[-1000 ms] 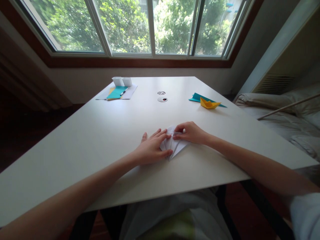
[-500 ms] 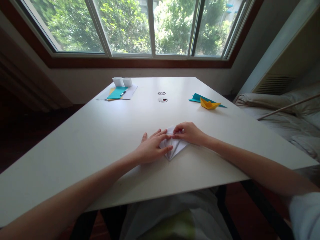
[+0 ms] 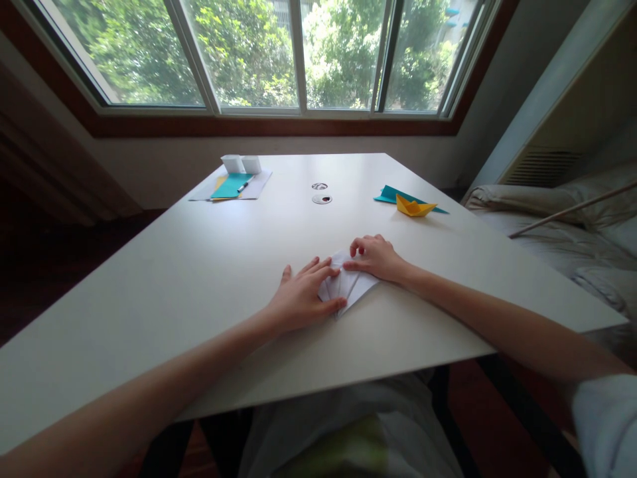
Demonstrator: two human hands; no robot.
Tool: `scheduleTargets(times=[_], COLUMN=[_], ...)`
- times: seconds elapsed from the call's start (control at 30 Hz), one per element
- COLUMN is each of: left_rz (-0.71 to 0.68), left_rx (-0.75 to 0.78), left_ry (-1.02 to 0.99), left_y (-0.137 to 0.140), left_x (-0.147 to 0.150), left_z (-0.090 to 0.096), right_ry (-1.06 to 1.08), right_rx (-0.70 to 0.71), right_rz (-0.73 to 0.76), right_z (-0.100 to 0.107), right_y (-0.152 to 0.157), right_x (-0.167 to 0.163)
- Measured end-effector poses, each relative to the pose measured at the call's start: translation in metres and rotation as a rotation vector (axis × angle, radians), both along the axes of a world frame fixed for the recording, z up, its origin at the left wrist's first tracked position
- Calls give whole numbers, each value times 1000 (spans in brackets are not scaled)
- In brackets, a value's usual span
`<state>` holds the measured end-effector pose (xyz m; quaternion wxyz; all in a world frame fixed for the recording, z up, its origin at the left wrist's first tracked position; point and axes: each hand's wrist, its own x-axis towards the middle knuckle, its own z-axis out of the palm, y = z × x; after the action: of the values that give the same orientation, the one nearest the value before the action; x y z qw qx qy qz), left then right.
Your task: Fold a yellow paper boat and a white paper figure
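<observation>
A white sheet of folded paper with several creases lies on the white table, near its front edge. My left hand rests with fingers spread over the paper's left side, thumb toward its lower tip. On the upper right part of the paper is my right hand, its thumb touching the surface. The fingers of that hand are curled and stand apart from the thumb, with nothing visible between them. Part of the paper is hidden beneath both hands.
A yellow paper boat stands before a teal folded paper plane at the right. Far left are teal paper, a pen and two white holders. Round cable-hole covers sit mid-table. A padded seat stands right.
My right hand has opened its pinch on the paper, the fingers lifting away from the thumb. My left hand stays on the paper, its thumb shifted slightly. The whole view has shifted a little.
</observation>
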<state>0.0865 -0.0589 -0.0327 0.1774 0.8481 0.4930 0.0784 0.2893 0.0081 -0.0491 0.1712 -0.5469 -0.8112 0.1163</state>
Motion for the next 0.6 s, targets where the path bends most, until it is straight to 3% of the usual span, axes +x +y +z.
scheduleTargets(times=[0.2,0.33,0.43,0.6], left_rz=[9,27,36,32], left_rx=[11,7,-1,1], left_ry=[18,33,30,27], left_y=[-2,-2,-2,-2], left_x=[1,2,3,2], left_z=[1,2,2,1], right_ry=[-21,7,-37,-65], right_rx=[34,98,51,-71], right_rz=[26,153,224,174], right_z=[4,18,22,15], right_y=[2,-10,-22,-29], right_x=[5,11,9,1])
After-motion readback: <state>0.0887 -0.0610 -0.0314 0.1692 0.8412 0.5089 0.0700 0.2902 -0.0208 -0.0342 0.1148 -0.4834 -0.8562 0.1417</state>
